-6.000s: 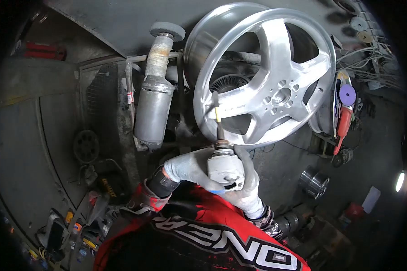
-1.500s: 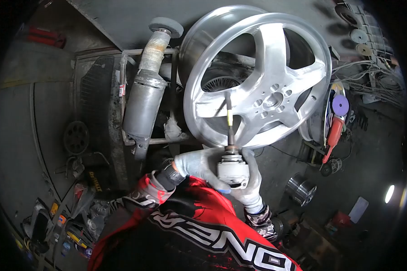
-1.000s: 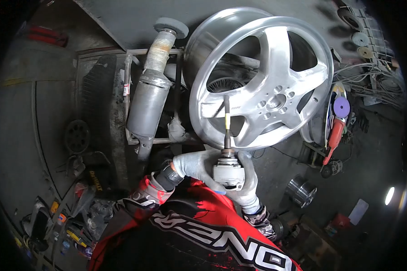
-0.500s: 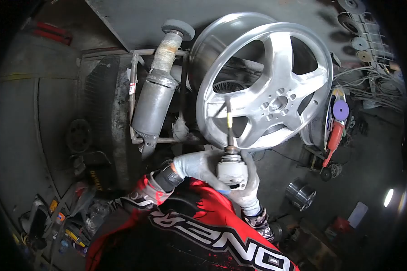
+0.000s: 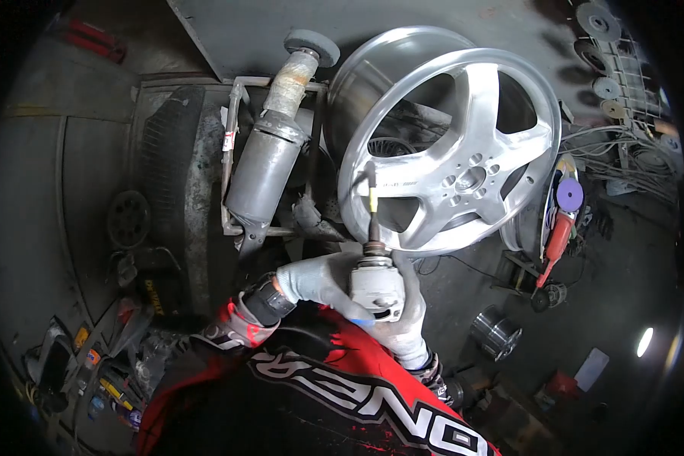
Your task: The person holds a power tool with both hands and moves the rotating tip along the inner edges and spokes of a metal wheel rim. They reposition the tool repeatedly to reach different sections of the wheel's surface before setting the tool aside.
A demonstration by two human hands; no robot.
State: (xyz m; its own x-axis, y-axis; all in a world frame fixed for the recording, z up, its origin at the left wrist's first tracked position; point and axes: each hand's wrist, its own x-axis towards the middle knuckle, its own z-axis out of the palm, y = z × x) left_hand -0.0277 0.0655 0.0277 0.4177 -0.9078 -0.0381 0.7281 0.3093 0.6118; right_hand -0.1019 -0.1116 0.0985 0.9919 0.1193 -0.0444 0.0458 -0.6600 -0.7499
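Both my hands wear light grey gloves and hold a die grinder [image 5: 378, 289] with a pale body and a long shaft. My left hand [image 5: 319, 283] is wrapped round its left side, thumb toward the rear end. Closed on the right side is my right hand [image 5: 409, 315]. The grinder's shaft [image 5: 373, 201] points away from me, and its dark tip overlaps the outer end of the left spoke. That spoke belongs to a large silver alloy wheel [image 5: 471, 140], which stands tilted in front of me. Small lettering shows on the spoke near the tip.
Left of the wheel, a grey motor [image 5: 262, 175] with a round wheel on its shaft lies on a metal frame [image 5: 232, 159]. A red angle grinder [image 5: 558, 239] with a purple disc is at the right. A spool [image 5: 496, 333] sits on the floor; cables [image 5: 623, 140] hang behind.
The grinder and both hands have shifted slightly left, and its tip has moved left along the spoke toward the rim. The whole view has shifted a little. My grip is the same.
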